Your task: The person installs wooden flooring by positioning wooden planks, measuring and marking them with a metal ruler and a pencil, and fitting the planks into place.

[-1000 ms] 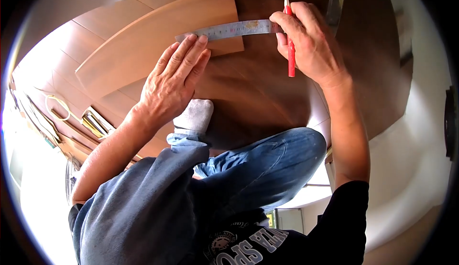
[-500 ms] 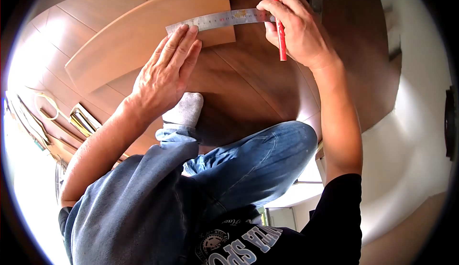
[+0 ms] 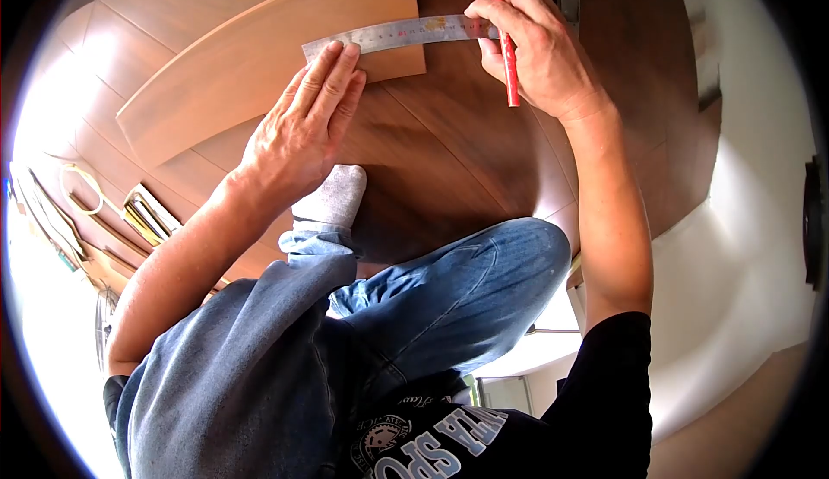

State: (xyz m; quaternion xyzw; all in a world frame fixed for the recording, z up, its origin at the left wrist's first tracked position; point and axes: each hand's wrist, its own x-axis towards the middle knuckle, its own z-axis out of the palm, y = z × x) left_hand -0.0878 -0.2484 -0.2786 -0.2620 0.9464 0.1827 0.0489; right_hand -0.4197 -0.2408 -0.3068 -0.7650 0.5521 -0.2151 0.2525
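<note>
A thin metal ruler [image 3: 384,37] lies across the right part of a light brown wooden board [image 3: 250,60] and reaches past the board's right end. My left hand [image 3: 298,129] rests with its fingers stretched out, fingertips on the ruler's left end. At the ruler's other end, the thumb and fingers of my right hand [image 3: 548,60] close about it. The same hand carries a red pencil [image 3: 510,69], its pale tip pointing away from me. My right fingers partly cover that end of the ruler.
The board lies on a brown plank floor [image 3: 449,159]. My socked foot [image 3: 335,194] and bent knee [image 3: 535,246] are close below it. Several tools and strips lie at the left, near a yellow looped item [image 3: 85,190]. A white wall [image 3: 760,151] stands at the right.
Almost nothing differs. The lower end of the red pencil has shifted very slightly up and right; both hands stay at the ruler.
</note>
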